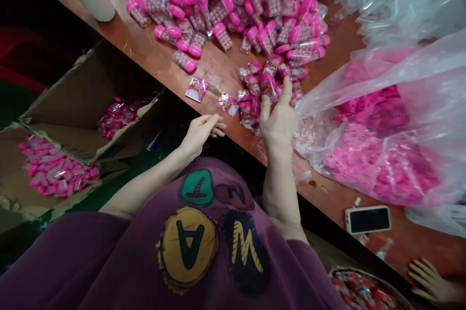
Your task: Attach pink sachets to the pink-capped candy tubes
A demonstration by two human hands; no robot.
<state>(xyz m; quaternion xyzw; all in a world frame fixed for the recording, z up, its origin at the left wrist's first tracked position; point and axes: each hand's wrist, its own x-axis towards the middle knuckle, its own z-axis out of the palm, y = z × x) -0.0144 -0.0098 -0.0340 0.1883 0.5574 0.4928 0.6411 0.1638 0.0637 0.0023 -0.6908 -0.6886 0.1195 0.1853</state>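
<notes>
My left hand [206, 131] hovers at the table's near edge, its fingers loosely curled together and nothing visible in them. Just beyond it, two flat pink printed sachets [197, 88] lie on the tabletop, one nearer each hand. My right hand [279, 118] reaches over a small heap of pink wrapped packets [251, 85], index finger stretched out and thumb apart. One packet [268, 84] stands close to that thumb and index finger, and part of the heap is hidden under the hand.
A large pile of clear, pink-capped candy bottles [225, 6] covers the far table. On the right are a plastic bag of pink pieces [382, 154], a phone [367, 219] and another person's hand [427, 278]. Cardboard boxes [69, 91] with pink goods stand lower left.
</notes>
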